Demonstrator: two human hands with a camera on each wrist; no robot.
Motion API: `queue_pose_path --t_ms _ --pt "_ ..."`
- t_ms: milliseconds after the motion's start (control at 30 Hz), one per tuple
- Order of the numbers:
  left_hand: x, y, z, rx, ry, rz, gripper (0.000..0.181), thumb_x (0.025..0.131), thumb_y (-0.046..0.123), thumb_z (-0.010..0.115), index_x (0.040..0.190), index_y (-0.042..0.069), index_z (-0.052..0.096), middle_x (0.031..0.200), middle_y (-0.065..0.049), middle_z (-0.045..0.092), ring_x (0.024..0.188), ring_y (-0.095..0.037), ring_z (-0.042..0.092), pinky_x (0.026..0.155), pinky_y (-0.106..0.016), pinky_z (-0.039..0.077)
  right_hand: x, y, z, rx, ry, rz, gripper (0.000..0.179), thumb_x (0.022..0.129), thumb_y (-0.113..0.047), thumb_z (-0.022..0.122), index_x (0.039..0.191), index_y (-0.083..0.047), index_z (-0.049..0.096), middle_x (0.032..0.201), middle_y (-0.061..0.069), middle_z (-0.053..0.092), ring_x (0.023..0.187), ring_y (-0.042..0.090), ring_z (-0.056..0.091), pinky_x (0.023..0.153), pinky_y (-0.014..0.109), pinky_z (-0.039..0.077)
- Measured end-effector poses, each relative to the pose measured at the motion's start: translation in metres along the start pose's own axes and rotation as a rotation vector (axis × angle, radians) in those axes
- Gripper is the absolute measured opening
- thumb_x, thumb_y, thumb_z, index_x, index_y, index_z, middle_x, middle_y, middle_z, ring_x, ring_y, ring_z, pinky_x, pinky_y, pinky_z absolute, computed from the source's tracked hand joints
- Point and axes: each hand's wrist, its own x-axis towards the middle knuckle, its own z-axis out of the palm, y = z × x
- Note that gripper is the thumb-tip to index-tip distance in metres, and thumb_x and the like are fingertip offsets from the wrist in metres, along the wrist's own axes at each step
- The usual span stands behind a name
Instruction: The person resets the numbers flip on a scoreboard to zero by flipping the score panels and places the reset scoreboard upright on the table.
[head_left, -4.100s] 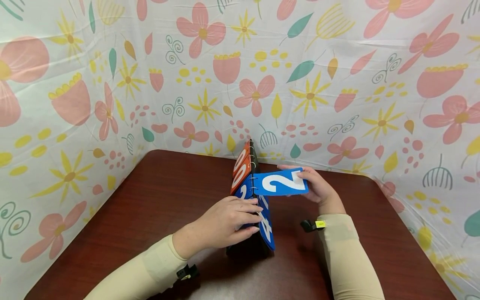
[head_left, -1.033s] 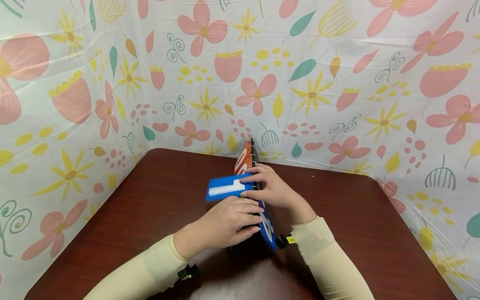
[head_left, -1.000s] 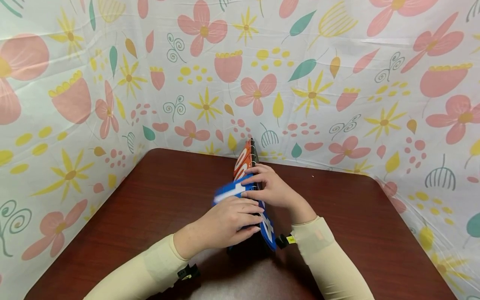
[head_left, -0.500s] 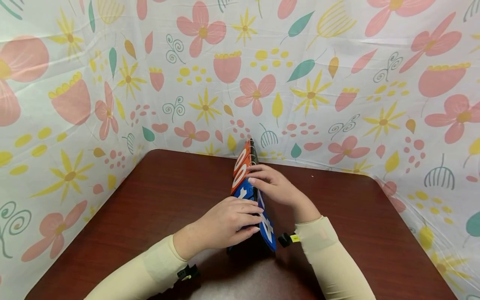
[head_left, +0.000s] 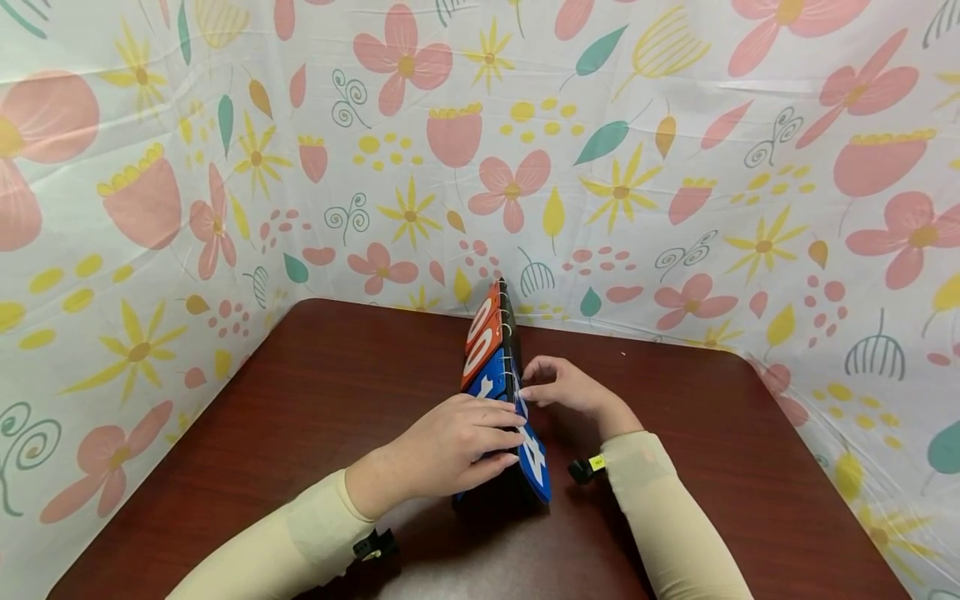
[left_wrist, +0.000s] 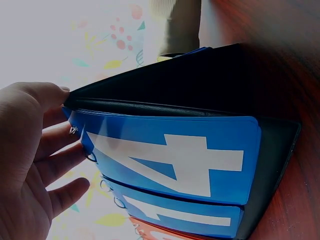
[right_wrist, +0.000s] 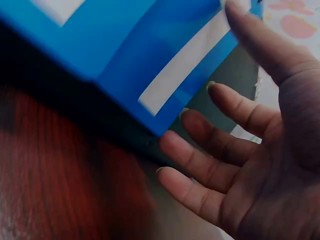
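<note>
A tent-shaped black flip scoreboard [head_left: 510, 333] with ring-bound number cards stands on the table. On its left face are red cards [head_left: 482, 333] with zeros and a blue card with a 1 [left_wrist: 180, 215], beside a blue 4 card [left_wrist: 195, 160]. Another blue 4 card [head_left: 533, 458] hangs on the right face. My left hand [head_left: 438, 446] grips the near end of the top ridge, thumb at the end and fingers over it. My right hand [head_left: 566, 390] is at the right face, its thumb touching a blue card [right_wrist: 185, 60] with a white stroke, other fingers loosely bent.
The dark reddish-brown table [head_left: 360, 358] extends around the scoreboard. A white floral cloth [head_left: 480, 150] hangs behind and at the sides. Small black wrist cameras sit below each hand. A tiny white speck lies on the table at right.
The blue 2 card swung over from the right, then the blue 1 card dropped flat on the left face. My right hand went over the ridge and back down right; my left stayed put.
</note>
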Motion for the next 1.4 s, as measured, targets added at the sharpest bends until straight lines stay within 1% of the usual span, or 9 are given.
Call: queue_pose_path --t_ms 200,367,633,767,867,1000,1167,1300,1400 --pt "0.0 -0.001 0.0 0.003 0.003 0.004 0.028 0.097 0.028 0.071 0.122 0.017 0.077 0.126 0.004 0.075 0.129 -0.013 0.064 0.11 -0.036 0.05 0.0 0.006 0.001 -0.024 -0.033 0.056 0.027 0.094 -0.027 0.076 0.106 -0.005 0.067 0.097 0.008 0.071 0.09 0.026 0.07 0.08 0.045 0.062" --pt "0.0 -0.001 0.0 -0.003 0.003 0.007 0.028 0.097 0.029 0.071 0.122 0.017 0.077 0.125 0.003 0.075 0.129 -0.015 0.065 0.11 -0.037 0.05 0.0 0.011 0.0 -0.049 -0.016 0.054 0.02 0.094 -0.024 0.076 0.095 -0.006 0.067 0.08 0.001 0.064 0.075 0.019 0.062 0.073 0.039 0.059" --pt "0.0 -0.002 0.0 -0.003 -0.002 -0.002 0.028 0.097 0.028 0.071 0.123 0.017 0.077 0.126 0.003 0.076 0.13 -0.013 0.064 0.111 -0.036 0.049 -0.002 0.02 -0.006 0.039 -0.002 0.027 0.025 0.097 -0.02 0.073 0.086 0.002 0.067 0.063 -0.003 0.054 0.056 0.014 0.051 0.057 0.029 0.046" --pt "0.0 -0.002 -0.001 -0.008 -0.006 -0.007 0.03 0.097 0.029 0.072 0.124 0.017 0.077 0.126 0.003 0.075 0.13 -0.012 0.064 0.112 -0.036 0.049 -0.002 0.02 -0.008 0.084 -0.029 0.006 0.025 0.1 -0.019 0.067 0.092 0.004 0.07 0.069 -0.002 0.064 0.061 0.012 0.059 0.062 0.028 0.053" --pt "0.0 -0.002 -0.001 -0.012 -0.009 -0.009 0.029 0.097 0.029 0.071 0.124 0.018 0.077 0.126 0.003 0.075 0.13 -0.013 0.064 0.112 -0.036 0.049 -0.002 0.02 -0.01 0.142 -0.025 0.019 0.021 0.103 -0.02 0.062 0.095 -0.002 0.07 0.077 -0.002 0.07 0.065 0.011 0.065 0.066 0.029 0.058" --pt "0.001 -0.002 0.0 -0.022 -0.006 0.003 0.028 0.097 0.028 0.071 0.122 0.017 0.077 0.126 0.002 0.075 0.129 -0.015 0.065 0.111 -0.036 0.049 -0.005 0.019 -0.018 0.248 0.045 0.035 0.019 0.107 -0.024 0.056 0.096 -0.012 0.067 0.082 -0.003 0.071 0.066 0.01 0.066 0.064 0.028 0.059" --pt "0.0 -0.002 0.0 -0.027 -0.018 -0.006 0.029 0.098 0.028 0.071 0.123 0.016 0.077 0.126 0.001 0.075 0.129 -0.014 0.065 0.111 -0.036 0.05 -0.016 0.013 -0.037 0.392 0.1 -0.049 0.024 0.109 -0.025 0.051 0.1 -0.019 0.072 0.082 -0.005 0.074 0.064 0.008 0.068 0.061 0.024 0.058" --pt "-0.001 -0.002 0.0 -0.013 -0.019 -0.009 0.029 0.098 0.029 0.071 0.124 0.017 0.077 0.125 0.002 0.076 0.128 -0.014 0.065 0.11 -0.036 0.05 -0.029 0.001 -0.049 0.576 0.034 -0.125 0.034 0.111 -0.025 0.043 0.116 -0.019 0.076 0.092 -0.003 0.079 0.07 0.009 0.074 0.066 0.025 0.061" --pt "-0.001 -0.001 0.0 -0.007 -0.011 -0.003 0.029 0.097 0.028 0.072 0.123 0.017 0.077 0.125 0.002 0.076 0.128 -0.015 0.066 0.11 -0.036 0.051 -0.037 -0.01 -0.053 0.696 -0.066 -0.218 0.04 0.113 -0.026 0.036 0.137 -0.019 0.067 0.111 -0.001 0.077 0.081 0.012 0.076 0.073 0.027 0.062"
